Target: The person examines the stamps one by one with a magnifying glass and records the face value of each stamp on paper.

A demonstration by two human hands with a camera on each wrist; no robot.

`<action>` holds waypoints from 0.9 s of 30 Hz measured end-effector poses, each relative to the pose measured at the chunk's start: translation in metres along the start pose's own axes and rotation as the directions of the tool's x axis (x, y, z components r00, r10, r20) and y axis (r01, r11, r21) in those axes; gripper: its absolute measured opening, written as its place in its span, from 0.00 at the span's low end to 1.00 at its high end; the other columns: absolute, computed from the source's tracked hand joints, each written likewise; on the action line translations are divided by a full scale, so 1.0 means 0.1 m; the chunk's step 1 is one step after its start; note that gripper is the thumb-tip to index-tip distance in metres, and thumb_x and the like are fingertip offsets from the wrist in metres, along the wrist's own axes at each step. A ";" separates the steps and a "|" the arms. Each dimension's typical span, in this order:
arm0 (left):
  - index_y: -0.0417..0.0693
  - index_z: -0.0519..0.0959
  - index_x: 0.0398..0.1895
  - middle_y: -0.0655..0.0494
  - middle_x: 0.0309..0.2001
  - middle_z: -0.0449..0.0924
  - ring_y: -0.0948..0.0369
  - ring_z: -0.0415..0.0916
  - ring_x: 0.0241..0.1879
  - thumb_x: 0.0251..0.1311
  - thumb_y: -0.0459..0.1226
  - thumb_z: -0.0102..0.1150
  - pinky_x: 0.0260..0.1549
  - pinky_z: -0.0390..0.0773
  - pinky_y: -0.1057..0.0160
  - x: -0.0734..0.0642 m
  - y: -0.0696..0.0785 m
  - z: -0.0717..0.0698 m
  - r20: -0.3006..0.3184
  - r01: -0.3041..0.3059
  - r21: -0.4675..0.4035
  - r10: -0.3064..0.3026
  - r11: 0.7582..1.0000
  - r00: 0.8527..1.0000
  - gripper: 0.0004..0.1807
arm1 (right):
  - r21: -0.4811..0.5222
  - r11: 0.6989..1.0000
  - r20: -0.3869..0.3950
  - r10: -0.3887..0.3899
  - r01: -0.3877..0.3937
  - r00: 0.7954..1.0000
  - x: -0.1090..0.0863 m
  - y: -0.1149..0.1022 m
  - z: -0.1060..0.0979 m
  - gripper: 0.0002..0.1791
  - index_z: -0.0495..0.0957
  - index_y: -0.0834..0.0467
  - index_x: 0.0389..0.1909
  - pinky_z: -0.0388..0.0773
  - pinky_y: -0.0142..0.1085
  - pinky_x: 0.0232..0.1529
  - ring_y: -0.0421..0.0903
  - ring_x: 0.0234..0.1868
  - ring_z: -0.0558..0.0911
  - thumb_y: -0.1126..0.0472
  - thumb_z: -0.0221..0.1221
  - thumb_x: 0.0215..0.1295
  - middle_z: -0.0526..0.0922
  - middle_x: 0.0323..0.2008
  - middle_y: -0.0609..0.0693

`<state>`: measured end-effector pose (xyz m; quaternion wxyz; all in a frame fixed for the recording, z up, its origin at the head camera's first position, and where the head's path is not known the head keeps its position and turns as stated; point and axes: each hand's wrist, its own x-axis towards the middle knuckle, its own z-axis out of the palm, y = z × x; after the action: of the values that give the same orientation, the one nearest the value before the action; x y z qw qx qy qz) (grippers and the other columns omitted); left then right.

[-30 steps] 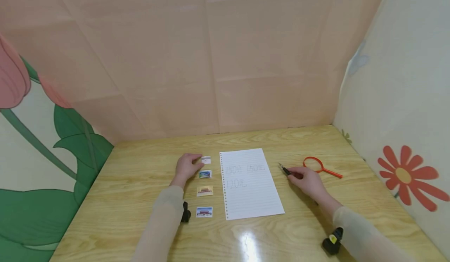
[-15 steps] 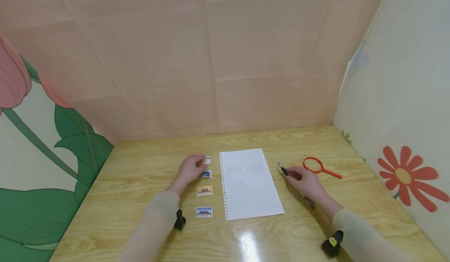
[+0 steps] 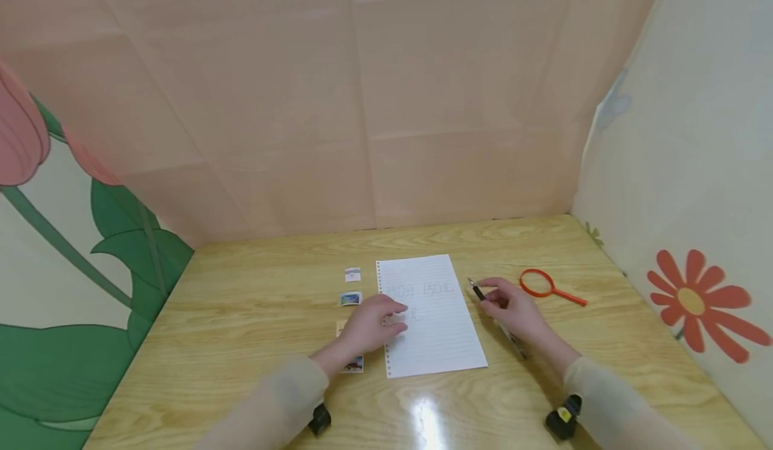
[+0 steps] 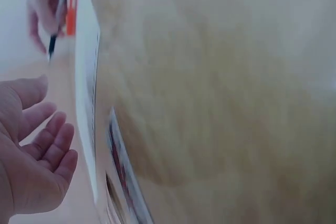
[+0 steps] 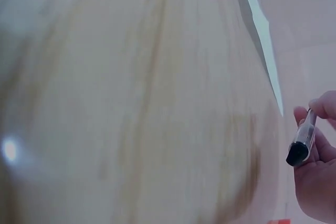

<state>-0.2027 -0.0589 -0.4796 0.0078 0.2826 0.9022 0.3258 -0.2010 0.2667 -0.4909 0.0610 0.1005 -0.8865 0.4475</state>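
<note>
My left hand (image 3: 370, 324) hovers over the left edge of a lined sheet of paper (image 3: 443, 336), fingers loosely bent and holding nothing. In the left wrist view its palm and slightly curled fingertips (image 4: 65, 161) show above the table. My right hand (image 3: 516, 312) pinches a pen (image 3: 480, 293) just right of the sheet, its tip pointing away to the left. Handwritten numbers run across the upper part of the paper. Left of it several small stamp-like pictures stand in a column: a pale one (image 3: 353, 275), a blue-green one (image 3: 350, 299), and lower ones partly hidden by my left hand.
A red magnifying glass (image 3: 570, 297) lies right of my right hand. The wooden table (image 3: 241, 289) ends at a pink sheeted wall (image 3: 290, 168) behind and a flower-painted wall (image 3: 664, 202) at the right.
My left hand has left the farthest small picture and come nearer and rightward, over the paper's edge. My right hand, still with the pen, has shifted slightly left toward the sheet.
</note>
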 end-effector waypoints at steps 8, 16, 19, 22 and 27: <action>0.45 0.86 0.48 0.56 0.41 0.83 0.63 0.77 0.39 0.57 0.40 0.71 0.42 0.76 0.68 -0.07 0.21 0.13 0.030 -0.050 0.049 0.048 0.998 0.998 0.16 | 0.159 0.987 0.081 0.003 -0.016 0.997 0.01 -0.11 0.08 0.16 0.79 0.63 0.52 0.76 0.32 0.25 0.42 0.28 0.75 0.70 0.63 0.64 0.78 0.31 0.54; 0.46 0.86 0.48 0.59 0.39 0.81 0.66 0.74 0.38 0.53 0.42 0.74 0.42 0.75 0.68 -0.12 0.26 0.22 0.083 -0.030 0.104 0.021 0.994 0.996 0.19 | 0.331 0.926 0.174 0.131 -0.184 0.976 0.06 -0.13 0.10 0.19 0.75 0.65 0.61 0.78 0.33 0.32 0.43 0.34 0.78 0.63 0.57 0.72 0.82 0.41 0.62; 0.47 0.85 0.50 0.59 0.41 0.80 0.64 0.74 0.40 0.51 0.43 0.75 0.44 0.75 0.67 -0.13 0.25 0.24 0.105 -0.022 0.115 0.010 0.993 0.994 0.22 | 0.430 0.875 0.214 0.142 -0.224 0.966 0.07 -0.15 0.11 0.21 0.71 0.67 0.65 0.79 0.31 0.42 0.41 0.42 0.80 0.65 0.52 0.74 0.82 0.48 0.63; 0.48 0.84 0.52 0.59 0.43 0.78 0.64 0.73 0.42 0.51 0.45 0.75 0.46 0.74 0.66 -0.14 0.24 0.23 0.135 -0.019 0.129 0.001 0.992 0.991 0.24 | 0.516 0.831 0.223 0.101 -0.205 0.970 0.07 -0.19 0.14 0.23 0.66 0.70 0.67 0.80 0.31 0.47 0.41 0.46 0.80 0.71 0.52 0.72 0.78 0.46 0.62; 0.50 0.83 0.55 0.61 0.45 0.77 0.65 0.72 0.44 0.51 0.46 0.76 0.48 0.73 0.66 -0.14 0.22 0.23 0.169 -0.020 0.149 -0.006 0.989 0.986 0.27 | 0.527 0.840 0.177 0.035 -0.125 0.984 0.08 -0.26 0.20 0.23 0.66 0.74 0.64 0.81 0.33 0.43 0.42 0.39 0.79 0.70 0.55 0.71 0.74 0.41 0.64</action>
<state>-0.1750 -0.0389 -0.4871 0.0619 0.3122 0.9192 0.2320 -0.2031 0.2341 -0.4807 -0.0598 0.1119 -0.7316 0.6699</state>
